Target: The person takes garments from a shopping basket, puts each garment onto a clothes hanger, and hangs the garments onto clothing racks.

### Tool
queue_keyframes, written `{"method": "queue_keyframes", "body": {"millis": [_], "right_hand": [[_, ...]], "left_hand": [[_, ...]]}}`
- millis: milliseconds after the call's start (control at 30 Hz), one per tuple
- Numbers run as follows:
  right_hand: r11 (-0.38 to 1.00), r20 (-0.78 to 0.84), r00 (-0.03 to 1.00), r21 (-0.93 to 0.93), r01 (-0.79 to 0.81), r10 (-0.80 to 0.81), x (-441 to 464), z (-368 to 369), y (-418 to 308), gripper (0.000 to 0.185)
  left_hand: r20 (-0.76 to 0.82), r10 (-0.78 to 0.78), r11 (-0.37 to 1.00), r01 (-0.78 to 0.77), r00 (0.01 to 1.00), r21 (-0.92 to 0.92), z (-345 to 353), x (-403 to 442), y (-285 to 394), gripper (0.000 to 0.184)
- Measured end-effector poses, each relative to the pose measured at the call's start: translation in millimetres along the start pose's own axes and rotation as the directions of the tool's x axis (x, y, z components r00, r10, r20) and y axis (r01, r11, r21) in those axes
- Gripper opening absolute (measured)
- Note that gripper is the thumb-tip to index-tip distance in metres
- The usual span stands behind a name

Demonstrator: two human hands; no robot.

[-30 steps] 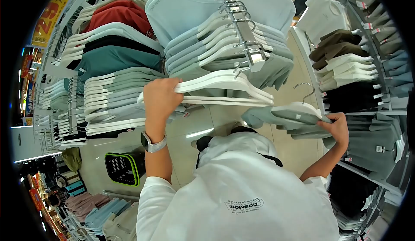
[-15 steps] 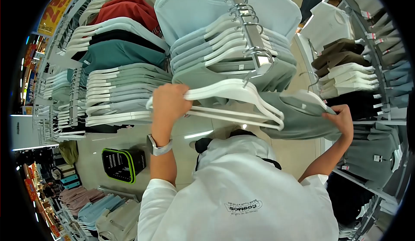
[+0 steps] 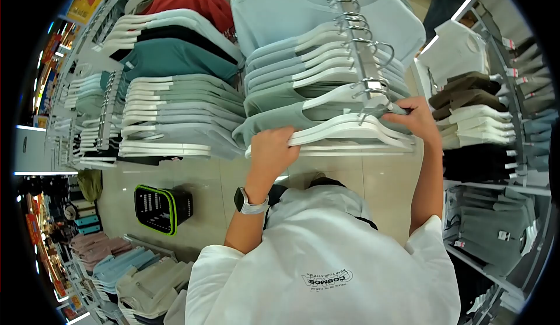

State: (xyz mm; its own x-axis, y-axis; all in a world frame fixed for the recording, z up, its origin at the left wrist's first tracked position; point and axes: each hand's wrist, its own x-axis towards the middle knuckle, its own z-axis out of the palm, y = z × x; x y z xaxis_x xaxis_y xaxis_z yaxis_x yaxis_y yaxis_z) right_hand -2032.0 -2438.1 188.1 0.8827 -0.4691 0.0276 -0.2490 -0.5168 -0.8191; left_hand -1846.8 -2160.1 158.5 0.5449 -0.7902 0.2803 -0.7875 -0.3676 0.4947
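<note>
My left hand (image 3: pixel 273 154), below the front of the rack, is closed around the left arm of the bare white hangers (image 3: pixel 344 129). They are close together at the rail's near end. At the right, my right hand (image 3: pixel 415 119) pinches the shoulder of a grey-green shirt beside the end of the metal rail (image 3: pixel 363 56). That green shirt (image 3: pixel 274 121) is on a white hanger just behind the bare ones. Whether its hook rests on the rail is hard to make out. Behind it, several light blue and green shirts (image 3: pixel 274 62) hang in a row.
To the left, another rack carries folded-over rows of shirts, with a teal shirt (image 3: pixel 175 59) and a red shirt (image 3: pixel 192 7). A black basket with a green rim (image 3: pixel 173 211) stands on the floor. At the right, a wall rack holds brown shirts (image 3: pixel 469 86) and others.
My right hand has brought the green shirt from the right side up to the rail's end. My left hand and the bare hangers have shifted right, now against the rack.
</note>
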Motion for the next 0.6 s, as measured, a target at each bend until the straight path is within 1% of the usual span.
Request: {"method": "queue_keyframes", "body": {"millis": [100, 133, 233, 267, 333, 367, 400, 433, 467, 533, 567, 600], "right_hand": [[0.997, 0.042, 0.999, -0.08, -0.002, 0.006, 9.4, 10.3, 16.2, 0.018], [0.997, 0.03, 1.0, -0.079, 0.01, -0.007, 10.6, 13.8, 19.5, 0.016], [0.998, 0.016, 0.999, 0.045, 0.034, -0.035, 15.5, 18.6, 33.5, 0.017], [0.999, 0.026, 0.999, -0.024, -0.029, 0.03, 15.7, 14.5, 35.8, 0.018], [0.996, -0.044, 0.996, -0.041, 0.076, -0.078, 12.5, 7.0, 22.1, 0.019], [0.99, -0.078, 0.988, -0.053, 0.13, -0.134, 10.6, 5.7, 16.7, 0.02], [0.977, -0.172, 0.965, -0.112, 0.181, -0.198, 6.3, 4.6, 24.7, 0.022], [0.962, -0.356, 0.896, -0.151, 0.225, -0.266, 2.3, 8.9, 18.2, 0.019], [0.945, -0.52, 0.789, -0.197, 0.261, -0.327, -4.9, 13.9, 11.3, 0.017], [0.95, -0.668, 0.678, -0.168, 0.264, -0.307, -28.8, 23.3, 14.7, 0.007], [0.966, -0.729, 0.647, -0.073, 0.249, -0.222, -42.0, 36.8, 2.4, 0.013], [0.936, -0.664, 0.69, -0.043, 0.349, -0.288, -48.2, 46.6, -10.0, 0.021]], "left_hand": [[0.025, 0.014, 0.999, -0.012, 1.0, -0.052, -1.9, 0.4, -2.4, 0.011], [0.035, 0.023, 0.997, -0.021, 0.999, -0.079, -2.9, -0.4, -3.5, 0.012], [0.006, 0.044, 0.994, -0.044, 0.999, -0.1, -3.0, -3.4, -9.8, 0.013], [-0.018, 0.034, 0.994, -0.036, 0.999, -0.105, -3.1, -4.2, -12.2, 0.013], [-0.066, 0.017, 0.993, -0.025, 0.998, -0.12, -4.3, -5.7, -18.4, 0.013], [-0.057, -0.005, 0.992, -0.002, 0.998, -0.123, -6.5, -7.5, -22.9, 0.013], [-0.051, -0.029, 0.992, 0.022, 0.998, -0.126, -9.7, -9.4, -29.0, 0.014], [-0.047, -0.053, 0.991, 0.047, 0.997, -0.127, -11.9, -10.8, -34.7, 0.015], [-0.053, -0.082, 0.985, 0.073, 0.995, -0.157, -12.1, -13.0, -39.1, 0.017], [-0.071, -0.152, 0.967, 0.134, 0.986, -0.216, -11.4, -20.6, -50.5, 0.023], [-0.108, -0.165, 0.962, 0.136, 0.98, -0.236, -8.6, -25.2, -58.2, 0.025], [-0.147, -0.18, 0.957, 0.138, 0.973, -0.254, -4.5, -30.1, -66.4, 0.028]]}}
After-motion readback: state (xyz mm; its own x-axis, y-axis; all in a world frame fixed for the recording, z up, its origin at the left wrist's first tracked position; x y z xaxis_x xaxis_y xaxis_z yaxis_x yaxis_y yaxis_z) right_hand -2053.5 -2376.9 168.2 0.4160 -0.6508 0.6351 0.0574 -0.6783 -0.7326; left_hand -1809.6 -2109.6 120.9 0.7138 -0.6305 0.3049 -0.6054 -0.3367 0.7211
